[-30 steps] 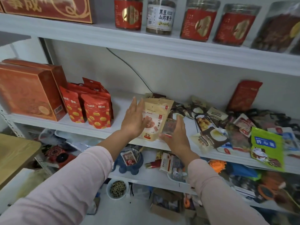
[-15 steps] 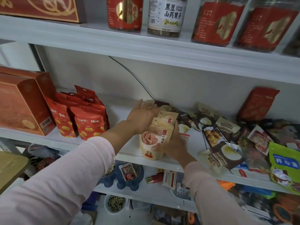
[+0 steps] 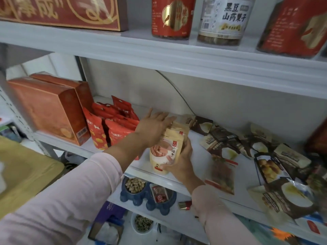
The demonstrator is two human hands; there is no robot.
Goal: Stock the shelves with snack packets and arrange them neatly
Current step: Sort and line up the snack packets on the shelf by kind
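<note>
Right hand (image 3: 180,163) grips the lower right edge of the beige snack packet (image 3: 163,152), thumb across its front. The packet stands upright, long axis vertical, at the front of the middle shelf (image 3: 199,160), just left of that hand. Left hand (image 3: 154,126), fingers straight, rests on the rear packets (image 3: 180,129). A second ago it lay flat against the packet's left side.

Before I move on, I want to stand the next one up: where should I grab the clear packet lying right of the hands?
Probably its near end, from the front. The clear packet lies flat with that red-striped end by the shelf edge, so a thumb-over, fingers-under pinch fits. The right hand, now gripping the pouch, is nearest.
</note>
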